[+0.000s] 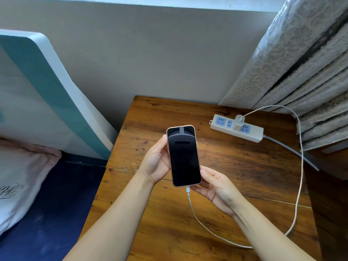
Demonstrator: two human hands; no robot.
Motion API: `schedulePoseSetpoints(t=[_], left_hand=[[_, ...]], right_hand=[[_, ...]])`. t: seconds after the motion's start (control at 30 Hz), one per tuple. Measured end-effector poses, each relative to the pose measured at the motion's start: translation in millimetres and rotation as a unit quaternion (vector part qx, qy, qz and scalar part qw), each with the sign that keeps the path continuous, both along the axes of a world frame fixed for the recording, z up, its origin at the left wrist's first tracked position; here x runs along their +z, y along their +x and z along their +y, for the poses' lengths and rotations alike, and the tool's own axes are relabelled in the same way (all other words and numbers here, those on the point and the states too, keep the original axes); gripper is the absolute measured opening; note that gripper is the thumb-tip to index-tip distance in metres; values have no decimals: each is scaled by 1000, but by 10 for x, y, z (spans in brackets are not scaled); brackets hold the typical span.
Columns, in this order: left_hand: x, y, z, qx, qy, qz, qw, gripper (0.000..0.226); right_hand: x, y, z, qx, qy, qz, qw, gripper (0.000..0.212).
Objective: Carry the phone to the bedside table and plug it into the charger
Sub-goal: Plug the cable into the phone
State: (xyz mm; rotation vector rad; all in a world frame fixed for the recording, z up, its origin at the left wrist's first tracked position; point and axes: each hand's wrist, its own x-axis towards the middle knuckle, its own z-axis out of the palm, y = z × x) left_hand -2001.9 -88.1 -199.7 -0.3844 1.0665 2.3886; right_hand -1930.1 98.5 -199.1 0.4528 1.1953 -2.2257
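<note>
A phone (183,157) with a dark screen and a rose-gold rim is held screen-up above the wooden bedside table (150,113). My left hand (156,162) grips its left edge. My right hand (216,187) holds its lower right corner, fingers by the white cable plug (188,189), which sits at the phone's bottom port. The white cable (299,166) loops over the table's right side to a white charger block (238,122) plugged into a white power strip (250,133) at the back right, whose red light is on.
A patterned grey curtain (301,68) hangs at the right, over the table's back corner. A bed with a teal-and-white headboard (47,87), a pale pillow (20,178) and a dark blue sheet (56,213) lies to the left. The power strip's grey cord (293,151) runs off the table's right edge.
</note>
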Motion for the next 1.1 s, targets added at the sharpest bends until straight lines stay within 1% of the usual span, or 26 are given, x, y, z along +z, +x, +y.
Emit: schedulePoseSetpoints(t=[0.17,0.6,0.73,0.83,0.9,0.97,1.03,1.1], left_hand=[[10,-66,-164,13,-32,8,999,35],[7,-183,-361,47,-15,-10,999,31],[-26,-213,-431,56,-21,-16,998,25],[-69,-281,-527,59,-37,-27,997,22],[-93,-372,-613,58,-73,-41,995,22],[-134,-492,-718,54,-144,-66,986,20],[-218,-629,-845,50,-207,-98,972,16],[-314,-757,-964,39,-246,-120,961,15]], right_hand=[[-22,-28,-56,-15,1,-13,1000,35],[-59,-183,-174,-33,18,-51,998,31],[-83,-233,-231,-26,32,-59,997,32],[-108,-303,-315,-27,69,-60,995,26],[-138,-379,-391,-13,140,-58,988,18],[-190,-489,-487,-3,186,-66,980,16],[-265,-640,-612,5,198,-82,977,17],[-363,-785,-734,19,205,-97,974,16]])
